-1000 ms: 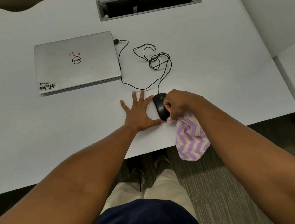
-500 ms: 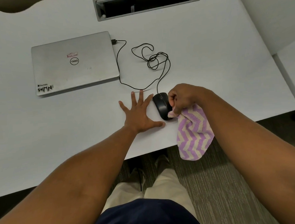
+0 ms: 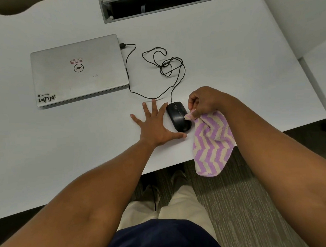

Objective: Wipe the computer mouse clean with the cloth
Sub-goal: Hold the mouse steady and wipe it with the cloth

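A smooth black computer mouse [image 3: 178, 117], oval and glossy, sits near the front edge of a pale matte worktop [image 3: 230, 55] at the centre of the frame. The person's right hand [image 3: 204, 103] pinches a corner of a fluffy terry cloth [image 3: 211, 145], its grip curled tight around the fabric, and presses that bunched corner against the mouse's right flank. The cloth, patterned in lilac and cream zigzags, hangs slack from the hand and droops past the worktop's edge over grey ribbed carpet [image 3: 246, 203]. The left hand [image 3: 155, 127] lies flat on the worktop just left of the mouse, its grip spread wide, fingers straight, the thumb reaching along the surface below the mouse's near end. A thin black cable [image 3: 167, 65] runs from the mouse's front in loose tangled loops to a closed silver laptop [image 3: 77, 71] in the upper left, a slim brushed-metal slab with stickers on its lid. A rectangular grey-framed cable hatch [image 3: 157, 4] is cut into the worktop at the top of the frame.
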`<state>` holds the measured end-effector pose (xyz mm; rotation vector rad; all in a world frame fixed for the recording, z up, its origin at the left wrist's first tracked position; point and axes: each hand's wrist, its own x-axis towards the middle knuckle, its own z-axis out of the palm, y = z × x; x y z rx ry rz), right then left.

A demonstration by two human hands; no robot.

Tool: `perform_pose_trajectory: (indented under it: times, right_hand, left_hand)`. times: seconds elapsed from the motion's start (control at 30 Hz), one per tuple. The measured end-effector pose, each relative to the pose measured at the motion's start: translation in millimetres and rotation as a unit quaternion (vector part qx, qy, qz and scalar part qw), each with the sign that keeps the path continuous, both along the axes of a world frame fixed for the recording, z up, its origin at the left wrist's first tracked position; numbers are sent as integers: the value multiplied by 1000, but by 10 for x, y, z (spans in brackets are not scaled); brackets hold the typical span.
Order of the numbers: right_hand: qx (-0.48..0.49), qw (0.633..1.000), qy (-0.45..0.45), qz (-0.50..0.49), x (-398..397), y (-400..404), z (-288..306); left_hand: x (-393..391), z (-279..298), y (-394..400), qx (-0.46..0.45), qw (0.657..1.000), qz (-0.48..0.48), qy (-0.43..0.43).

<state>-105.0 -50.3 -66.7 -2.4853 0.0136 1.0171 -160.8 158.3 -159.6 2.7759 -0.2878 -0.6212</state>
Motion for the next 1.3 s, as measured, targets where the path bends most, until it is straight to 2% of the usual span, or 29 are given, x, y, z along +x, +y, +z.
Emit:
perform_pose_trajectory:
  times: [0.37, 0.57, 0.77, 1.1, 1.3]
  right_hand:
    - [-28, 997, 48, 55, -70, -44, -52]
    - [-8, 999, 29, 34, -12, -31, -14]
    - [-42, 995, 65, 69, -168, -19, -155]
    - [27, 999, 29, 9, -14, 76, 26]
    - [1, 996, 69, 50, -149, 178, -91]
  left_hand:
    - [5, -21, -7, -14, 1000, 11, -9]
    - [1, -15, -3, -13, 1000, 9, -15]
    - [-6, -5, -5, -21, 1000, 10, -12]
    - [-7, -19, 2, -15, 1000, 9, -15]
    - [-9, -11, -2, -23, 1000, 12, -17]
